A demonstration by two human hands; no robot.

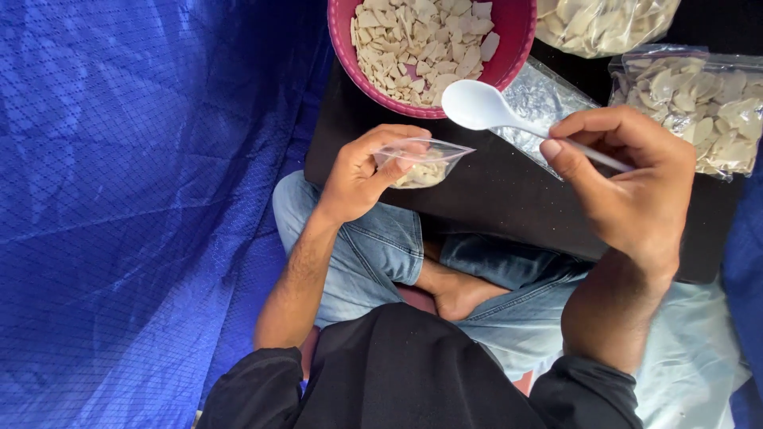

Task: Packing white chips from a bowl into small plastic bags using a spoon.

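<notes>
Over the person's crossed legs, a black tabletop (509, 206) carries the work. The left hand (358, 175) pinches a small clear bag (425, 163) by its mouth, thumb and fingers closed on the rim and holding it open toward the right. A few pale chips already lie in its bottom. The right hand (628, 175) holds a white plastic spoon (481, 106) by the handle, fingers wrapped shut around it. Its bowl looks empty, though the glare on it makes that hard to confirm. The spoon hovers just above the near rim of a pink bowl (513, 48) full of the same pale chips, and a little above and to the right of the bag.

Two filled clear bags sit at the far right: one (691, 99) beside the right hand, another (604, 24) at the top edge. An empty clear bag (540, 99) lies flat under the spoon's neck. Blue tarp (143, 206) covers the ground on the left.

The bag mouth is narrow and soft, so a full spoon tipped too fast or off-centre could scatter chips onto the tabletop or the jeans. The left grip is light; if the thin plastic slips, the mouth would collapse and the bag could drop.
</notes>
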